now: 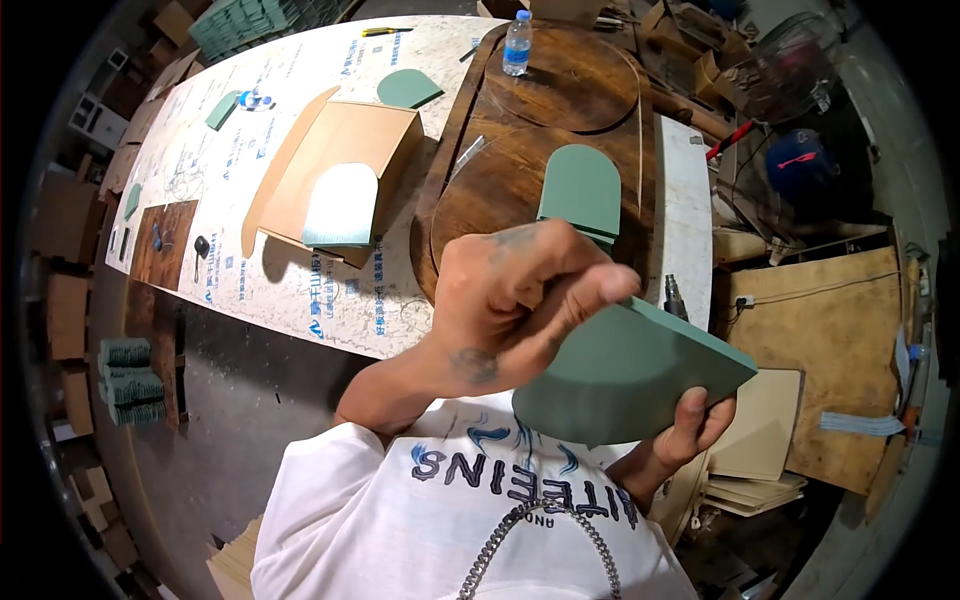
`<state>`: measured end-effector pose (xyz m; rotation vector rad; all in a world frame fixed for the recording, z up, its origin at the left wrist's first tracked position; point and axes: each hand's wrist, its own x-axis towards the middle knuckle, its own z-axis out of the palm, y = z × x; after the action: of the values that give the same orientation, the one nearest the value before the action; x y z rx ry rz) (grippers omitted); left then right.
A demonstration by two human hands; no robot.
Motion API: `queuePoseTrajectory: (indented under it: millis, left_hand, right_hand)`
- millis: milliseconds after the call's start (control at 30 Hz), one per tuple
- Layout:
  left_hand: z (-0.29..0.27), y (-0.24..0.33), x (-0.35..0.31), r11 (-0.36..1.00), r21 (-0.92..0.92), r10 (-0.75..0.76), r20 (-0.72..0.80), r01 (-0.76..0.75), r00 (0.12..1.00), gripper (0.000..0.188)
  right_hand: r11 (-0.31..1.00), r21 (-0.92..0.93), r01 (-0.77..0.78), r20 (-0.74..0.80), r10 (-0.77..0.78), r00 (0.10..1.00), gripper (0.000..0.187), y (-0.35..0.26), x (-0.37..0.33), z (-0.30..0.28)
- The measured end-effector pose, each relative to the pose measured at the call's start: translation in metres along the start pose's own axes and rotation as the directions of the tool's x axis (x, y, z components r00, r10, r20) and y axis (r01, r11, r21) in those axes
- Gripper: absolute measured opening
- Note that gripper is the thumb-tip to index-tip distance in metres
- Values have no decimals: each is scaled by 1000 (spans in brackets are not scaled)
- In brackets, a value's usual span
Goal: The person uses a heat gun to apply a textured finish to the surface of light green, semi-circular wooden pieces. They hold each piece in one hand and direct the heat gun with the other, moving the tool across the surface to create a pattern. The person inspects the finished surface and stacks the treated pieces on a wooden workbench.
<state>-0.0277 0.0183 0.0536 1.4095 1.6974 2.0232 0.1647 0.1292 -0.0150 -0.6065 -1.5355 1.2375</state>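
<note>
My right hand grips the lower right edge of a green arch-shaped board, thumb on its face, holding it tilted in front of my chest. My left hand is closed at the board's upper edge, fingers curled and thumb pressed in; what it may be holding is hidden. Just beyond my hands, a stack of green arch-shaped boards rests on a dark brown wooden panel. To the left, another arch-shaped board, glaring white under the light, lies on a cardboard box.
A water bottle stands on the brown panel. The white table also bears a green board, a second bottle and a yellow-handled tool. Green stacks sit left on the floor; cardboard sheets lie right.
</note>
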Motion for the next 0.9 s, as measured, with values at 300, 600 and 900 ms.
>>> queuePoseTrajectory:
  millis: [300,600,900]
  left_hand:
    - [-13,-20,-12,946,-322,-104,-188,39,977,25]
    - [-11,-12,-13,969,-225,105,17,-99,994,31]
    - [2,-7,-11,974,-215,90,74,-73,993,37]
  right_hand:
    - [993,113,-41,60,34,998,42,8,8,-15]
    - [987,141,-74,59,67,996,41,16,8,-19]
    - [986,116,-115,107,103,989,46,15,11,-22]
